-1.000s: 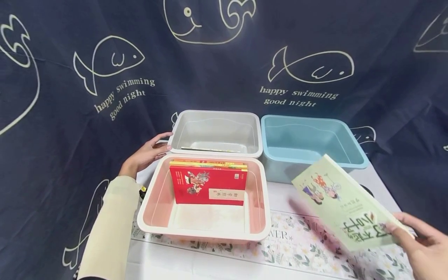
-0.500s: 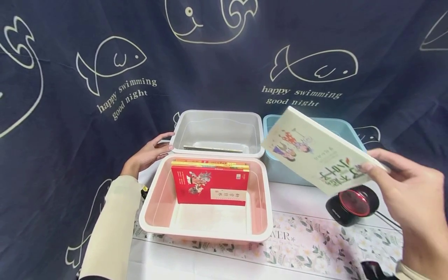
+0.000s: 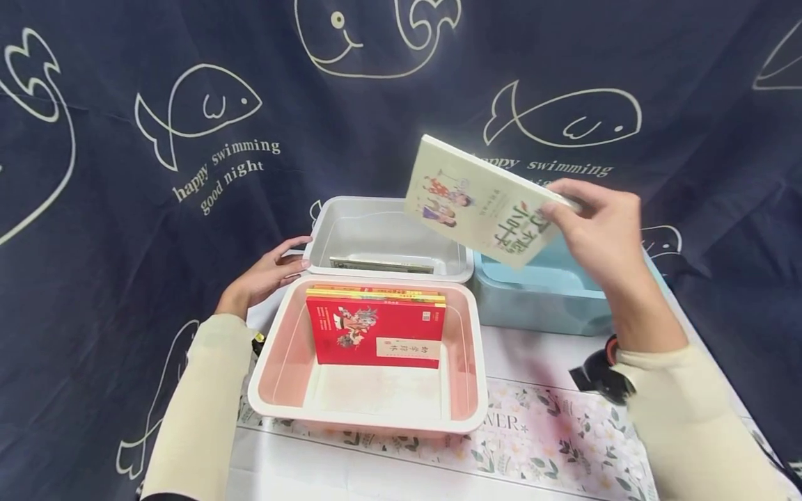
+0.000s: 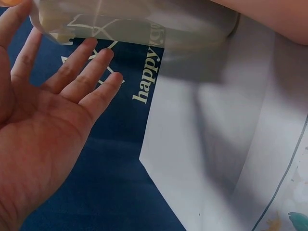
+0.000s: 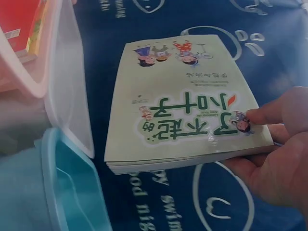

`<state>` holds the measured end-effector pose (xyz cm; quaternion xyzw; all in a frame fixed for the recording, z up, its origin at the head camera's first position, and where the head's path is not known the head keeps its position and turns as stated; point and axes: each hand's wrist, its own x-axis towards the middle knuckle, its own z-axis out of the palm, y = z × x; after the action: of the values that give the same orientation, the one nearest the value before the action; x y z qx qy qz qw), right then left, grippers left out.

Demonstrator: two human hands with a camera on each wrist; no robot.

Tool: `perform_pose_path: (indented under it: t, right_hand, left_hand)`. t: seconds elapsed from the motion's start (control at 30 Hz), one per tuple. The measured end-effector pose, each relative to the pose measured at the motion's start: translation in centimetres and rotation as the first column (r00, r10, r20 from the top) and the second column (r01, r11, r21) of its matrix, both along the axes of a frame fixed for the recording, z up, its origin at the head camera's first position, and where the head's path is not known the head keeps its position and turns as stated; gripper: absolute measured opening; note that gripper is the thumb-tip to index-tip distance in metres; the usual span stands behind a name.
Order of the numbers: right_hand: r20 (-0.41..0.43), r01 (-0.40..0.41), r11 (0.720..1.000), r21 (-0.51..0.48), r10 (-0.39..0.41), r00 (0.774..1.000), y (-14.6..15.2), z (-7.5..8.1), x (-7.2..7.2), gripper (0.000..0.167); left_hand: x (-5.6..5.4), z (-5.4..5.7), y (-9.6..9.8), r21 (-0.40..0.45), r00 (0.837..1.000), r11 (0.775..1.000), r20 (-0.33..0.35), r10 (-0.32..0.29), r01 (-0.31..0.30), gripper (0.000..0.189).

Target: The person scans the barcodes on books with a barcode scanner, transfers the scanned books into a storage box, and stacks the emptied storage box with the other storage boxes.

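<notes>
A pale green book [image 3: 476,198] with cartoon children on its cover is pinched at one end by my right hand [image 3: 592,216]. It hangs tilted above the grey bin [image 3: 388,226] and the blue bin [image 3: 539,306]. The right wrist view shows the thumb on the cover and the fingers beneath the book [image 5: 187,103]. My left hand [image 3: 266,275] rests its fingertips on the grey bin's left rim. In the left wrist view the fingers of this hand [image 4: 57,110] are spread. A thin book [image 3: 382,265] stands at the near side inside the grey bin.
The pink bin [image 3: 366,423] in front holds several upright books, a red book [image 3: 376,334] foremost. A black round device [image 3: 604,376] is partly hidden by the right sleeve. A floral runner [image 3: 539,438] crosses the white table; a dark blue fish-print cloth [image 3: 388,139] hangs behind.
My right hand has carried the pale green book up and leftward, from the table's right side past the blue bin to above the grey bin. The left hand stays on the rim.
</notes>
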<state>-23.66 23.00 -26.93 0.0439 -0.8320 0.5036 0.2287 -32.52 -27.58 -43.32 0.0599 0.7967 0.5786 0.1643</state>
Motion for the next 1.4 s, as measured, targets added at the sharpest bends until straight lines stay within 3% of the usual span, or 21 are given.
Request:
perform_pose_path:
  t: [0.23,0.5,0.73,1.0,1.4]
  right_hand:
    - [0.018,-0.050,0.997,0.054,0.049,0.999,-3.6,-0.5,-4.4,0.020]
    - [0.060,-0.081,0.995,0.053,0.078,0.995,-6.4,-1.5,-7.3,0.022]
    - [0.089,-0.090,0.992,0.092,0.081,0.993,-8.7,-2.4,-8.7,0.022]
    - [0.158,-0.129,0.991,0.039,0.121,0.980,-10.1,-4.5,-10.1,0.021]
    - [0.268,-0.242,0.970,0.017,0.229,0.936,-10.7,-8.0,-10.9,0.021]
  left_hand:
    - [0.0,0.1,0.0,-0.001,1.000,1.000,0.001,0.009,-0.009,0.070]
    - [0.1,0.0,-0.1,0.013,1.000,1.000,0.003,0.002,-0.002,0.069]
    - [0.0,0.0,-0.2,0.000,1.000,1.000,0.000,0.002,-0.002,0.070]
    - [0.2,-0.2,-0.1,0.018,1.000,1.000,0.005,0.015,-0.015,0.070]
    - [-0.2,-0.4,-0.2,0.023,1.000,1.000,-0.002,0.009,-0.009,0.070]
